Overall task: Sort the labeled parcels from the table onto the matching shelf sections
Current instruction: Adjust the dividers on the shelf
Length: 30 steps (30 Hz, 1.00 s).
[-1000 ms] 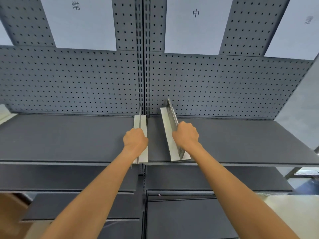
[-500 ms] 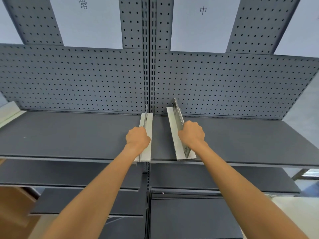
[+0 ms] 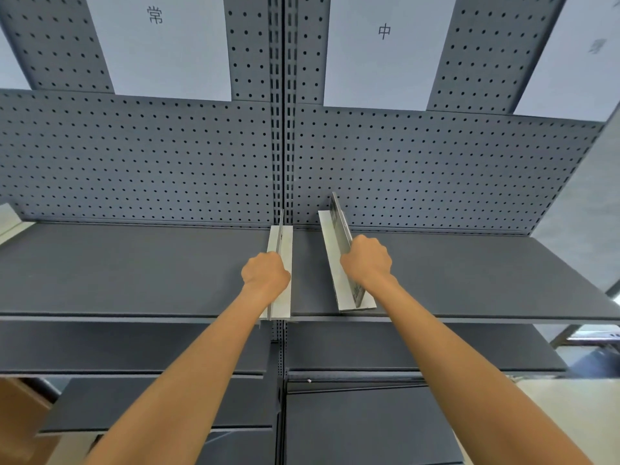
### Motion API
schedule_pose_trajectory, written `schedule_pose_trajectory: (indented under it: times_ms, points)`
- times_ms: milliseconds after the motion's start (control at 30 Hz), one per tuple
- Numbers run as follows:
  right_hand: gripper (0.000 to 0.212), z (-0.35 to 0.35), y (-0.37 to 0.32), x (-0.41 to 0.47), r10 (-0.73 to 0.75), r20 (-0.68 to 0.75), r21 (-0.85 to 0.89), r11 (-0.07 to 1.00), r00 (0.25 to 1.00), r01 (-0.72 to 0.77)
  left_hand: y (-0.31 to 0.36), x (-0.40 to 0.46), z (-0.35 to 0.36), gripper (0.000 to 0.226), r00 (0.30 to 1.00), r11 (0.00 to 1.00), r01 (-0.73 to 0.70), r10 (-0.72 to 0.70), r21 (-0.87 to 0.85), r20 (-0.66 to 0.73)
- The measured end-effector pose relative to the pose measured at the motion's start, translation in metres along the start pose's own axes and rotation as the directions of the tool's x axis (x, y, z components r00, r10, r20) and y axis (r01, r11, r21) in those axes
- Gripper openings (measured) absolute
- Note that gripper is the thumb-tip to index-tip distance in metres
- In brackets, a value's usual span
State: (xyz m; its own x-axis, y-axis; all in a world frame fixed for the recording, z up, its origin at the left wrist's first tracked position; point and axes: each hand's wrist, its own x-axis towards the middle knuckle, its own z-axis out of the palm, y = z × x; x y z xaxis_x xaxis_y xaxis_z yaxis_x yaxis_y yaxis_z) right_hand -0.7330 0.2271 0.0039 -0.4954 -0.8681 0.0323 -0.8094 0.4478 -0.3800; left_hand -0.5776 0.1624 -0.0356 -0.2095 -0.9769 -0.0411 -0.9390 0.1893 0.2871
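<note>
step: setting shelf point(image 3: 134, 273) dividers, judged | left hand point(image 3: 265, 272) grips left divider point(image 3: 281, 263) | right hand point(image 3: 366, 260) grips right divider point(image 3: 342, 260) | next: fetch parcels

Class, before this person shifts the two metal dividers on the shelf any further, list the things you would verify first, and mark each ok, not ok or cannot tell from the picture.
1. Left hand grips the left divider: ok.
2. Right hand grips the right divider: ok.
3. Both dividers rest on the top shelf: ok.
4. Right divider runs parallel to the left one: not ok, it is angled.
5. Section signs readable: two ok, the far right one cannot tell.
6. Parcels ready to sort: cannot tell, none in view.
</note>
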Motion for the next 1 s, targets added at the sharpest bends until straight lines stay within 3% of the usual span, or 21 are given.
schedule_pose_trajectory:
  times_ms: [100, 167, 300, 433, 500, 600, 800, 1000]
  points:
    - [0.032, -0.004, 0.003, 0.0, 0.009, -0.012, -0.007, 1.0, 1.0, -0.009, 0.004, 0.003, -0.007, 0.041, 1.0, 1.0, -0.006, 0.006, -0.008, -0.027]
    - [0.032, -0.009, 0.007, -0.001, 0.025, -0.023, -0.014, 1.0, 0.999, -0.025, 0.012, 0.009, -0.013, 0.05, 0.994, 0.998, -0.06, 0.062, 0.024, -0.092]
    - [0.024, -0.021, 0.019, -0.002, 0.078, -0.052, -0.011, 0.997, 0.996, -0.079, 0.038, 0.019, -0.023, 0.042, 0.934, 0.951, -0.286, 0.303, 0.115, -0.187]
    - [0.008, -0.035, 0.043, -0.003, 0.141, -0.081, -0.025, 0.989, 0.987, -0.143, 0.072, 0.022, -0.023, 0.042, 0.863, 0.874, -0.455, 0.48, 0.174, -0.157]
    - [0.013, -0.041, 0.058, -0.003, 0.173, -0.093, -0.035, 0.984, 0.981, -0.176, 0.086, 0.023, -0.02, 0.04, 0.84, 0.848, -0.493, 0.522, 0.195, -0.149]
    - [0.028, -0.05, 0.082, -0.002, 0.203, -0.106, -0.037, 0.977, 0.973, -0.208, 0.105, 0.022, -0.014, 0.038, 0.818, 0.822, -0.522, 0.558, 0.228, -0.137]
    - [0.027, -0.07, 0.135, 0.003, 0.239, -0.121, -0.026, 0.97, 0.963, -0.244, 0.136, 0.022, -0.002, 0.033, 0.793, 0.797, -0.561, 0.595, 0.224, -0.132]
    - [0.027, -0.087, 0.194, 0.018, 0.226, -0.09, -0.049, 0.972, 0.97, -0.23, 0.16, 0.025, 0.017, 0.033, 0.845, 0.843, -0.497, 0.524, 0.204, -0.107]
